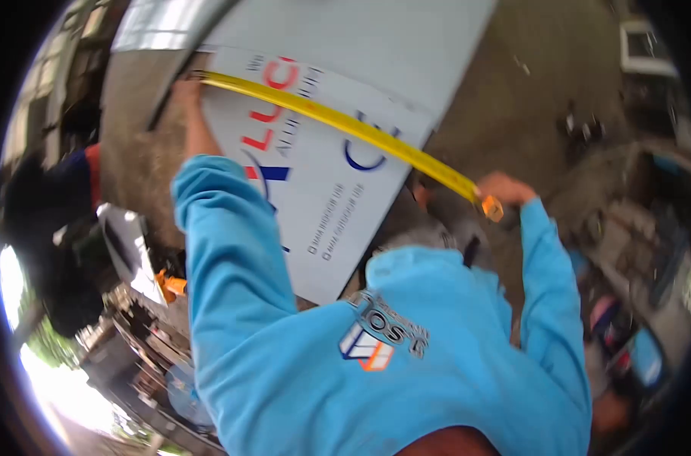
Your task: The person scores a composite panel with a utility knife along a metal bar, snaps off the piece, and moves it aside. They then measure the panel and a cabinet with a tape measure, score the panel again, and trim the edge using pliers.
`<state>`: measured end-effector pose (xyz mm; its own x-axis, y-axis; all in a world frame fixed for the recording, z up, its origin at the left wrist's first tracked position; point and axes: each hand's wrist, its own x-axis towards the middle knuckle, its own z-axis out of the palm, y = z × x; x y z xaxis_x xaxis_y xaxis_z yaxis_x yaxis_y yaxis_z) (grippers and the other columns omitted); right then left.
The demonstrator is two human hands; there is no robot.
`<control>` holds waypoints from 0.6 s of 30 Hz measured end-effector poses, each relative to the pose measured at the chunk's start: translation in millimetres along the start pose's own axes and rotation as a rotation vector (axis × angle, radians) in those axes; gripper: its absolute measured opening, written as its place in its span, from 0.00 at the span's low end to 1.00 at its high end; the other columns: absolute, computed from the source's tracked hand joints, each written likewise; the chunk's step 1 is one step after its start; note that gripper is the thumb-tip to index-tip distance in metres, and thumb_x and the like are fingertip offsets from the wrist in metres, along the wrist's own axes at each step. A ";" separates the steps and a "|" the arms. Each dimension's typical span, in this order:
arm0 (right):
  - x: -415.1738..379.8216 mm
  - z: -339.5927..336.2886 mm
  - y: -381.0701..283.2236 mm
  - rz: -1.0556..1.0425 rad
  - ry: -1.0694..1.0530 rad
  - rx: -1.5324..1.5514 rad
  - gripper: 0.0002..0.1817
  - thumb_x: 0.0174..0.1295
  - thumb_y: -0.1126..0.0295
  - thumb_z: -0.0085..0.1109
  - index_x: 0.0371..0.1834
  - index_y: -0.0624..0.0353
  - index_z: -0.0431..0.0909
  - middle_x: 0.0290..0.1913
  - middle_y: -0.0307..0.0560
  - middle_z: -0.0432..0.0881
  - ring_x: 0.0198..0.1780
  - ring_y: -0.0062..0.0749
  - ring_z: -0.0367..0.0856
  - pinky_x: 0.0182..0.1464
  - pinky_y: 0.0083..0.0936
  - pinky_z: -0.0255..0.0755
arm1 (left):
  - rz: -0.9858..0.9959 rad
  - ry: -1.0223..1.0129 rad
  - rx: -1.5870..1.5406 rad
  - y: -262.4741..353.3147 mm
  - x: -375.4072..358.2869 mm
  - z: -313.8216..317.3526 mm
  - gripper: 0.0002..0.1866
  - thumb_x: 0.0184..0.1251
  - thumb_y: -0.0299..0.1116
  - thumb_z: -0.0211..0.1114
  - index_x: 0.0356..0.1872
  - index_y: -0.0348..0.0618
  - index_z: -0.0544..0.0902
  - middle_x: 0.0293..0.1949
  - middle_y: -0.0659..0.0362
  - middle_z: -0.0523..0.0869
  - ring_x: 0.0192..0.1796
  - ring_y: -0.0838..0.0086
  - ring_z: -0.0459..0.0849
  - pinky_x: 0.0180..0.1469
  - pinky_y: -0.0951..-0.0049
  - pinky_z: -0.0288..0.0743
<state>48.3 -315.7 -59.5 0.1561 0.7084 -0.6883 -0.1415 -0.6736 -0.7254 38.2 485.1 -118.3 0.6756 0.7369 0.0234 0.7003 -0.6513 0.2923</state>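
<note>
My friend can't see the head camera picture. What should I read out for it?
A yellow tape stretches across a white printed board, with the left hand at its upper end and the right hand holding its orange case. The person's blue top fills much of the lower part.

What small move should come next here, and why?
I'd suggest the right hand lower the yellow tape toward the edge of the printed board nearer that hand, perhaps to steady it there. The tape runs straight from the left hand, by the board's far side, across and past that nearer edge. Whether it already touches is unclear.
</note>
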 end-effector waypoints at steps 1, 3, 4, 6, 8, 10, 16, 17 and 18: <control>-1.6 0.2 -13.9 0.025 0.032 0.096 0.17 0.60 0.58 0.56 0.31 0.64 0.80 0.27 0.42 0.81 0.28 0.24 0.76 0.33 0.25 0.71 | 0.001 0.109 -0.099 15.7 -7.7 -3.6 0.21 0.54 0.48 0.62 0.40 0.40 0.85 0.35 0.52 0.86 0.36 0.61 0.85 0.42 0.64 0.78; -9.8 -1.1 -29.9 0.200 0.048 0.319 0.19 0.60 0.57 0.56 0.35 0.66 0.81 0.30 0.42 0.82 0.31 0.23 0.77 0.35 0.22 0.71 | -0.115 -0.062 -0.596 42.4 -15.0 -9.3 0.18 0.54 0.44 0.65 0.41 0.41 0.85 0.37 0.56 0.86 0.39 0.71 0.84 0.44 0.71 0.77; -7.3 0.4 -28.9 0.211 0.017 0.362 0.20 0.60 0.57 0.56 0.38 0.66 0.81 0.31 0.43 0.83 0.32 0.22 0.78 0.36 0.21 0.72 | -0.109 -0.054 -0.625 45.5 -19.0 -10.3 0.18 0.53 0.43 0.66 0.41 0.42 0.85 0.38 0.57 0.86 0.40 0.74 0.84 0.44 0.74 0.76; -12.5 1.2 -28.2 0.276 0.078 0.266 0.20 0.60 0.56 0.56 0.39 0.67 0.81 0.31 0.43 0.83 0.32 0.21 0.78 0.36 0.20 0.72 | -0.095 -0.094 -0.509 65.6 -34.8 -21.2 0.19 0.53 0.44 0.66 0.42 0.43 0.85 0.39 0.57 0.86 0.41 0.72 0.84 0.47 0.74 0.75; -13.8 1.5 -26.7 0.335 0.124 0.150 0.21 0.60 0.56 0.56 0.41 0.67 0.81 0.32 0.43 0.83 0.33 0.21 0.78 0.37 0.18 0.72 | -0.092 -0.111 -0.392 69.5 -40.9 -24.2 0.20 0.53 0.45 0.66 0.43 0.44 0.85 0.39 0.56 0.86 0.43 0.71 0.83 0.49 0.73 0.73; -15.3 3.7 -22.6 0.312 0.095 0.137 0.22 0.61 0.55 0.55 0.42 0.67 0.81 0.31 0.42 0.82 0.33 0.20 0.77 0.37 0.19 0.71 | -0.043 -0.077 -0.437 69.0 -40.8 -22.3 0.21 0.52 0.46 0.65 0.44 0.45 0.84 0.42 0.54 0.85 0.46 0.69 0.82 0.52 0.72 0.71; -18.2 7.7 -40.8 0.396 0.163 0.126 0.24 0.61 0.53 0.53 0.41 0.67 0.81 0.29 0.40 0.81 0.30 0.19 0.74 0.35 0.22 0.69 | -0.106 -0.092 -0.453 79.7 -50.4 -28.3 0.21 0.53 0.46 0.66 0.45 0.44 0.84 0.44 0.53 0.85 0.50 0.68 0.81 0.56 0.71 0.68; -16.5 7.0 -39.7 0.397 0.161 0.120 0.24 0.61 0.53 0.53 0.41 0.67 0.81 0.29 0.40 0.81 0.30 0.19 0.74 0.35 0.22 0.69 | -0.087 -0.080 -0.426 79.6 -51.5 -29.3 0.21 0.53 0.45 0.66 0.45 0.44 0.84 0.43 0.54 0.85 0.49 0.69 0.81 0.55 0.72 0.68; -14.9 6.6 -35.1 0.394 0.167 0.122 0.24 0.61 0.53 0.54 0.42 0.67 0.80 0.29 0.41 0.81 0.30 0.19 0.74 0.35 0.22 0.69 | -0.067 -0.068 -0.399 79.6 -52.8 -30.2 0.20 0.54 0.44 0.66 0.45 0.43 0.84 0.42 0.55 0.85 0.48 0.69 0.81 0.55 0.73 0.69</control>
<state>44.5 -301.3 -23.8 0.2212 0.3525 -0.9093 -0.3346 -0.8483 -0.4103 51.3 399.8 -67.4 0.6541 0.7534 -0.0675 0.6079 -0.4706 0.6395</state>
